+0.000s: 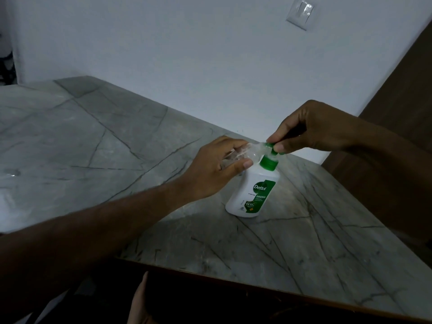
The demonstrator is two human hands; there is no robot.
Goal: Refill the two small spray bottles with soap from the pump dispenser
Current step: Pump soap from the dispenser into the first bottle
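Note:
A white pump dispenser (253, 192) with a green label and green collar stands upright on the marble counter (121, 141). My right hand (313, 127) pinches its green pump head (271, 146) from above. My left hand (217, 167) holds a small clear spray bottle (245, 154) tilted on its side, its open mouth up against the pump nozzle. My fingers hide much of the bottle. No second spray bottle shows.
The counter's dark front edge (233, 279) runs diagonally below the dispenser. A white wall with a light switch (300, 12) stands behind. A brown wooden panel (397, 101) rises at the right. Another person's hand (140, 300) shows at the bottom.

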